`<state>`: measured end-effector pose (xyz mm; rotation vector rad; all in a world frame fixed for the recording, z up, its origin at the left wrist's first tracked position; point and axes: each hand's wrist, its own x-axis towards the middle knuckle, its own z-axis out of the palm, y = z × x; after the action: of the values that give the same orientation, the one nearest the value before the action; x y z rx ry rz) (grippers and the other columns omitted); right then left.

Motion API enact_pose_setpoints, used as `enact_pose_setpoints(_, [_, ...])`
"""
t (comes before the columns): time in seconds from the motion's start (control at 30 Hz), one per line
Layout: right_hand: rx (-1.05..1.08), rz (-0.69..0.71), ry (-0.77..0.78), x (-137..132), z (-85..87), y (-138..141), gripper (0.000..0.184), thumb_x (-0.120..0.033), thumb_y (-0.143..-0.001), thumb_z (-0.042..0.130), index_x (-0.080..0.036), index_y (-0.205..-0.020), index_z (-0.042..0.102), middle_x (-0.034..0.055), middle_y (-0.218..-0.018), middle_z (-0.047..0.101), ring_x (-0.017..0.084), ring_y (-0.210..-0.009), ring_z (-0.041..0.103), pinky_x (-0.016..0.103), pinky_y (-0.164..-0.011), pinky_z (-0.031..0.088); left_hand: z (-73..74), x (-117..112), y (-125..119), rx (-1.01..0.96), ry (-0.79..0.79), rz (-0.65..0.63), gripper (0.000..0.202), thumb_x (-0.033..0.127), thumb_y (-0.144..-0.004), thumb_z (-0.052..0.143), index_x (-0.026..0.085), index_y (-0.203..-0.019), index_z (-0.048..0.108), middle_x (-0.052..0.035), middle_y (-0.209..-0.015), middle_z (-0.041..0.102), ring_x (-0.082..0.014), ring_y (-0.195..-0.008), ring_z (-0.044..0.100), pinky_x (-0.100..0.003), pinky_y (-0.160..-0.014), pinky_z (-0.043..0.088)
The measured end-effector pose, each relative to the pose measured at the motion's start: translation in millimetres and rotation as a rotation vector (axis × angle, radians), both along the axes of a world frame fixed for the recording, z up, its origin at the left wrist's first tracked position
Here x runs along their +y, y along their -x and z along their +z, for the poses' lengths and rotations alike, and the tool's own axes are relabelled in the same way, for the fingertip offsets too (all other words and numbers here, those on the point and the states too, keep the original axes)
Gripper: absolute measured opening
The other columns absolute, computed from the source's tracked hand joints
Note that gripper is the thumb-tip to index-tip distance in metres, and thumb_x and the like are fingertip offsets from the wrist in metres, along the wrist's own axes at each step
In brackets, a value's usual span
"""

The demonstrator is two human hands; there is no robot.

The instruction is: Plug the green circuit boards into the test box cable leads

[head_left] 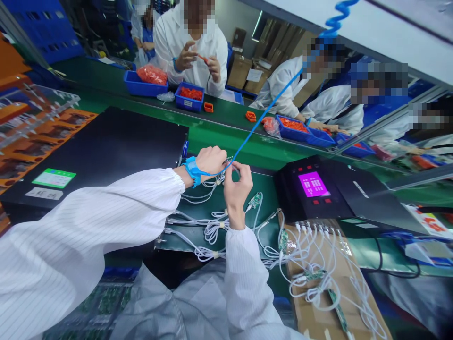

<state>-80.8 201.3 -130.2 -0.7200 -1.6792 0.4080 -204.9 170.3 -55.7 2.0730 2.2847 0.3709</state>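
My left hand [211, 163], in a white sleeve with a blue wrist strap [193, 171], reaches over the green bench with its fingers bent down. Close against it is my right hand [238, 186], thumb and forefinger pinched together. Between the fingertips a small piece shows, too covered to name. White cables [207, 194] run just below the hands. A small green circuit board [255, 200] with a white cable plugged in lies right of my right hand. The strap's blue cord [264, 115] stretches from my left wrist past the fingertips to the upper right.
A black box [116, 137] stands left; a black tester with a lit magenta screen [313, 184] stands right, several white cables plugged in. More boards lie on cardboard [307, 311]. Across the bench, co-workers in white coats handle orange parts beside blue bins [189, 103].
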Motion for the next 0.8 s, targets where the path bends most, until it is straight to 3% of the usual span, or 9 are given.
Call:
enact_pose_setpoints(0.4, [-0.011,-0.057,0.026,-6.3,-4.5,2.0,0.022,-0.035,-0.104,0.054,-0.019,-0.096,0.067,0.006,-0.095,0.07,0.018,-0.091,0.066,0.035,-0.085,0.052,5.1,-5.3,-10.3,0.027,0.07,-0.006,0.035,0.025,-0.101,0.046,0.008,-0.113,0.074,-0.0208,-0.1,0.074,-0.0351,-0.106,0.072,-0.038,-0.082,0.05])
enact_pose_setpoints(0.8, [0.004,-0.064,0.064,-13.2,-5.4,7.1,0.022,-0.035,-0.103,0.053,-0.019,-0.097,0.066,0.0055,-0.092,0.067,0.018,-0.09,0.066,0.034,-0.086,0.053,3.0,-4.8,-12.3,-0.002,0.061,0.013,0.035,0.024,-0.098,0.049,0.006,-0.11,0.075,-0.023,-0.098,0.074,-0.0378,-0.104,0.073,-0.039,-0.08,0.052])
